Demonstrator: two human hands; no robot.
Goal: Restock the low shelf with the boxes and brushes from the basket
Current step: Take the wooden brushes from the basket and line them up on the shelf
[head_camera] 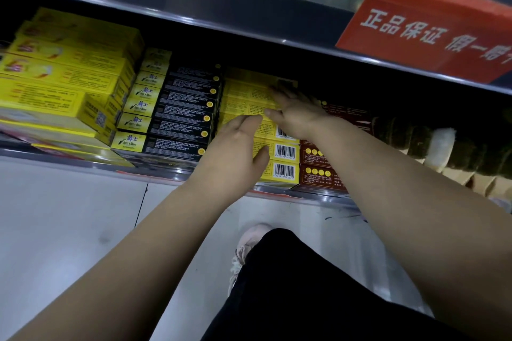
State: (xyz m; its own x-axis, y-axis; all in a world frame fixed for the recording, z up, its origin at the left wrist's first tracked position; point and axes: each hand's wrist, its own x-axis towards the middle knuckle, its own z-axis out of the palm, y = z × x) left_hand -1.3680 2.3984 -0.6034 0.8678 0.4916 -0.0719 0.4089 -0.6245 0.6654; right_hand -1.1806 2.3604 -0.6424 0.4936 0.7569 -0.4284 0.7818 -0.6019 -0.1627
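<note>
Shelf [83, 164], contents from left to right:

- Big yellow boxes [63, 75]: stacked several high at the left end, slightly askew.
- Black boxes [182, 113]: a tidy tiered row just beside them.
- Barcoded boxes [285, 151]: a yellow stack at the middle, the stack being worked on.
- Left hand [235, 147]: lay on the stack's near left side with fingers out straight, gripping nothing.
- Right hand [296, 113]: lay flat on the upper boxes farther back, fingers extended and holding nothing; it seemed to be pressing them square.
- Red boxes [318, 171]: stacked touching the yellow stack's right side.
- Brushes [443, 144]: lined up at the right end.

Progress, as a judgement: the shelf looked largely filled, with the current stack at the tidying stage. The basket was out of view, so the stock left to place could not be told.
</note>
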